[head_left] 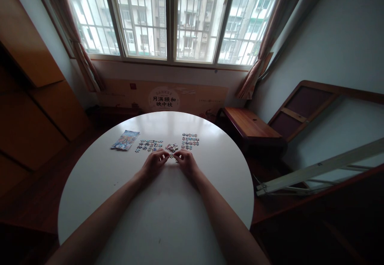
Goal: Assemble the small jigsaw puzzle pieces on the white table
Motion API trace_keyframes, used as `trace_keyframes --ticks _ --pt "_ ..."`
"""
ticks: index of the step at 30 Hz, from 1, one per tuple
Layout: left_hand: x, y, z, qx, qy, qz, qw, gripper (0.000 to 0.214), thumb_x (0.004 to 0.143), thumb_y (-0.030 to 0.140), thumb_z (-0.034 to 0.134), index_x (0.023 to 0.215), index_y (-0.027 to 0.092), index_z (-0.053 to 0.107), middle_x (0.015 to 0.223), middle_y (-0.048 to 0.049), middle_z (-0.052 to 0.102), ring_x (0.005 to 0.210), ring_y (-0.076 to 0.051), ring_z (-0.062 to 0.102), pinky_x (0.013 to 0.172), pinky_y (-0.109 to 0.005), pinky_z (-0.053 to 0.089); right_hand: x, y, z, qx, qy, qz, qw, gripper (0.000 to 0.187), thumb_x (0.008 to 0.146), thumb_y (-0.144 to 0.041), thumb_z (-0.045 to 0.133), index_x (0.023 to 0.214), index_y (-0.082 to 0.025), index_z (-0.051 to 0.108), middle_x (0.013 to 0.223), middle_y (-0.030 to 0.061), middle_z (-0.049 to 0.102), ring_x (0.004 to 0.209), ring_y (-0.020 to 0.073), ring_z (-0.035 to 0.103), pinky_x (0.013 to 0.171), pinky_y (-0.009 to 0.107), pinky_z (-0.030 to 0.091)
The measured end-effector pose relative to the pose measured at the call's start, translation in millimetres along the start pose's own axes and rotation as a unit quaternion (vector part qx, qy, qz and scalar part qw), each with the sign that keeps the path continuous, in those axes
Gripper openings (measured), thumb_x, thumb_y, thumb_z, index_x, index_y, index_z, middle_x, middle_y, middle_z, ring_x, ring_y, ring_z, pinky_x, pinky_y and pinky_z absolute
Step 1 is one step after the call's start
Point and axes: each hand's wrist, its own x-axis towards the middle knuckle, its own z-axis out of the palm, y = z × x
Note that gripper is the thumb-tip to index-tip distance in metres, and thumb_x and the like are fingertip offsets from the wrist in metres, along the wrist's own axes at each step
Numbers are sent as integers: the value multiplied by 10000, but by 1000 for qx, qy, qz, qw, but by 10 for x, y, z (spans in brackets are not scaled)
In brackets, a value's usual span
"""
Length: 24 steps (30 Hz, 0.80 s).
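Note:
Both my hands rest on a round white table [120, 193], fingertips meeting over a small jigsaw piece [171, 155]. My left hand [154, 163] and my right hand [186, 161] are each pinched on it from either side. Just beyond them lie loose puzzle pieces: a spread [148, 145] at the left, a small clump [172, 147] in the middle, and a neater grid of pieces [190, 141] at the right. A colourful picture card or bag [125, 139] lies further left.
A dark wooden side table [250, 125] stands to the right of the round table. A wooden frame [303, 109] leans on the right wall. Barred windows [171, 17] with curtains fill the back, and orange cabinets [36, 97] line the left.

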Motion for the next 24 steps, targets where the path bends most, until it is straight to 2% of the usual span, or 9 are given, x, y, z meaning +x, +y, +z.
trace_keyframes --ticks 24 --pt "-3 -18 3 1 1 2 1000 164 845 225 536 895 174 684 760 -20 618 600 -85 541 574 -192 462 -9 -10 8 -20 -10 9 1000 84 776 -174 605 786 -181 689 740 21 630 626 113 525 628 226 424"
